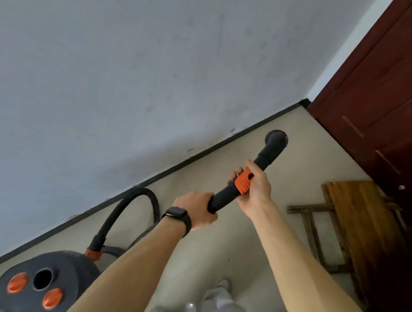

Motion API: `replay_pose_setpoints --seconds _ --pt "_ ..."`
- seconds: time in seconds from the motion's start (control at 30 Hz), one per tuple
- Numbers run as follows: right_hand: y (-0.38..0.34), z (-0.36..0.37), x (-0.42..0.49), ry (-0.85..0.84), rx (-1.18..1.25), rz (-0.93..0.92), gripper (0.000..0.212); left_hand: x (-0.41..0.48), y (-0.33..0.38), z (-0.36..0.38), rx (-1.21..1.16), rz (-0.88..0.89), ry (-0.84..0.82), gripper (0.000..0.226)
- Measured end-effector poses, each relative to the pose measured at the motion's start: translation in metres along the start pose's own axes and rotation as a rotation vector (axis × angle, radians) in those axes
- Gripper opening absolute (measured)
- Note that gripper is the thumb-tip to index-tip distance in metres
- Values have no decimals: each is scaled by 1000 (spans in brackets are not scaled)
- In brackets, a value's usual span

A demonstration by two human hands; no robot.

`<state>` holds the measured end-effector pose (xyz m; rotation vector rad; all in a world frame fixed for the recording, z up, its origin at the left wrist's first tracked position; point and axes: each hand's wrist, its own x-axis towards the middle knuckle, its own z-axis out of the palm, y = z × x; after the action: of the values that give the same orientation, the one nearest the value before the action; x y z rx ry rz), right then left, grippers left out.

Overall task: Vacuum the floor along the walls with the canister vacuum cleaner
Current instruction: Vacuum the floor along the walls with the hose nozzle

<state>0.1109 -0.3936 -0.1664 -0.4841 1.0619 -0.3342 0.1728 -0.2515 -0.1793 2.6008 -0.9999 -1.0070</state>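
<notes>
Black wristwatch (177,216); pale grey, creased trousers (215,308)

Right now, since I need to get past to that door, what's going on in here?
A person is holding a black vacuum tube with both hands: the left hand grips its near end and the right hand grips it at the orange collar. The tube's elbow tip points at the floor near the baseboard and the dark red door. Whether it touches the floor is unclear. The hose loops back to the grey canister by the wall.
</notes>
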Motion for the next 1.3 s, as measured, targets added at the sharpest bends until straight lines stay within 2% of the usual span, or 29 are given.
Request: replay_pose_setpoints --seconds 0.27,0.47,0.67,0.93,1.17,1.3 --pt "-44 2 89 84 -39 95 29 91 18 -9 82 -51 -37 15" --pt "-51 15 170 178 -130 195 20 164 12 2 -16 -134 -136 15" --pt "-54 23 274 308 -196 289 16 254 6 31 -184 -248 -324 21" --pt "-42 -7 413 385 -194 400 12 372 -10 82 -267 -347 -454 21" --pt "-25 -64 559 393 -267 428 14 487 -5 167 -167 -367 -434 19" --pt "-2 -95 637 373 -256 425 13 553 -16 219 14 -277 -364 24"
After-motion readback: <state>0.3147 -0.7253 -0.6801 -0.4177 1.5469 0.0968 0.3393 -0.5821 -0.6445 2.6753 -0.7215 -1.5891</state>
